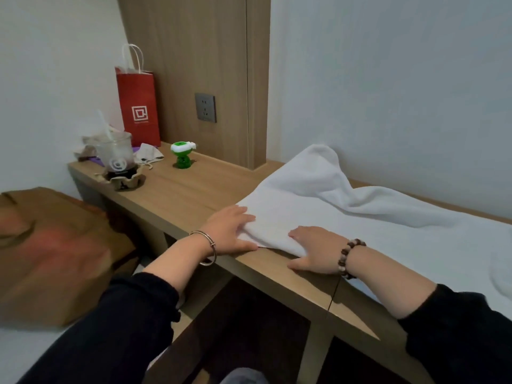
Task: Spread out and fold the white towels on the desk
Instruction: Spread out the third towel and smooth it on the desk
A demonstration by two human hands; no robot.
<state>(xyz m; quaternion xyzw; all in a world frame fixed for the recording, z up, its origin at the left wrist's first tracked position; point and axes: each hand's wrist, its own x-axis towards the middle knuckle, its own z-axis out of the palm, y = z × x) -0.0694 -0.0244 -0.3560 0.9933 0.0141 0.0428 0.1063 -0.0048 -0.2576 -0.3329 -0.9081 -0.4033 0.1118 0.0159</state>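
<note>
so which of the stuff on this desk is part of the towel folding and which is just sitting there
In the job: white towel, desk, left hand and right hand, both flat on the towel's near end.

Lying about: red paper bag, plastic cup, green toy, cloth pouch, wall socket.

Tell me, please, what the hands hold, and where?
Nothing is gripped: left hand and right hand press flat on the white towel, at its near edge.

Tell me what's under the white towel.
Only the wooden desk shows, bare past the left and front edges of the white towel. The left hand and right hand press flat on top. Anything beneath the cloth, including its raised back fold, is hidden.
</note>
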